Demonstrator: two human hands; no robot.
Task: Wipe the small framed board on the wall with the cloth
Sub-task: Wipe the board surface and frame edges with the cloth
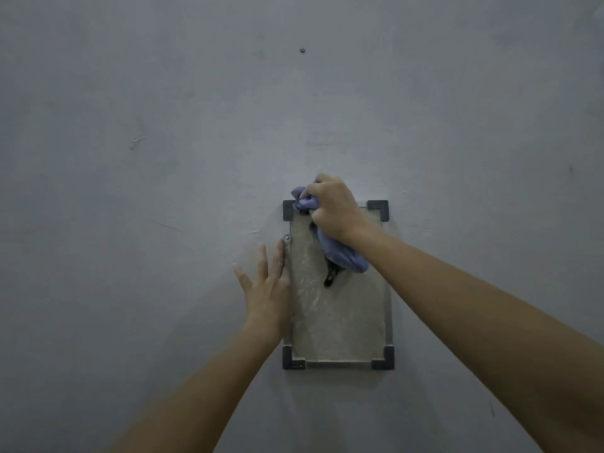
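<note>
Right hand is gripping a bunched lavender cloth, its fingers curling tightly round the fabric, and is pressing the wad against the upper left part of the small framed board. One fold of the cloth is poking out above the board's top edge, while a longer tail is hanging below the wrist over the board's upper middle. Left hand is lying open with straight, slightly spread fingers, flat on the grey wall just beside the board's left edge, the side of the hand touching that edge.

The board is hanging upright on the wall, taller than it is wide, with a thin pale frame and dark corner pieces at all four corners. Its beige surface is showing whitish dusty streaks down the left part. A round metal screw head is sitting on the board's left edge, just above the left hand's fingertips. A small black object is sticking out from under the cloth's tail near the board's middle; what it is cannot be told. Well above the board, a small dark spot is marking the wall.
</note>
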